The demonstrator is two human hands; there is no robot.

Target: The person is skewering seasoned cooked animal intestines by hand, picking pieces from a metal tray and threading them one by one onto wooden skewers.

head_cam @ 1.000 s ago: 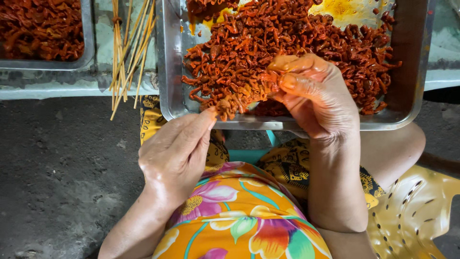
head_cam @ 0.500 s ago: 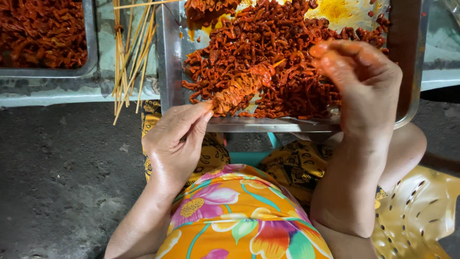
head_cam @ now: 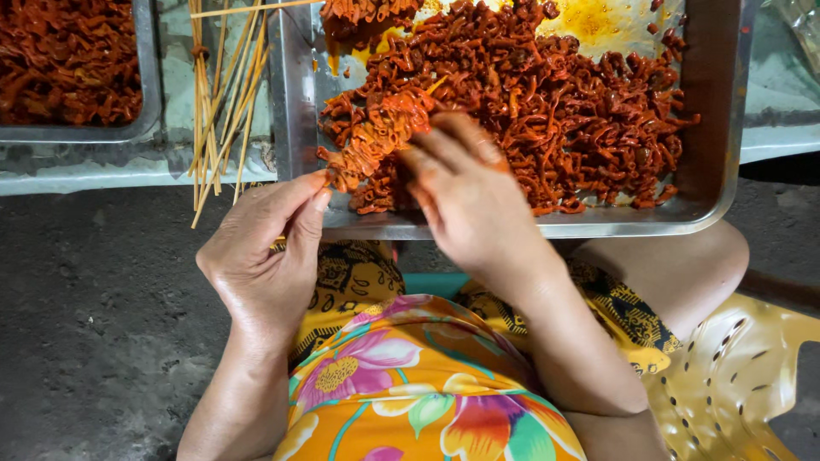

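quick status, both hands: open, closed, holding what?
Left hand: closed, pinching the lower end of the loaded skewer.
Right hand: fingers on the skewer's meat; firm grip cannot be told.

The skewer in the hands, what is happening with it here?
A seated person's left hand pinches the lower end of a skewer loaded with red marinated meat. The right hand presses against the meat on it, over a metal tray of the same meat. Bare bamboo sticks lie left of the tray.
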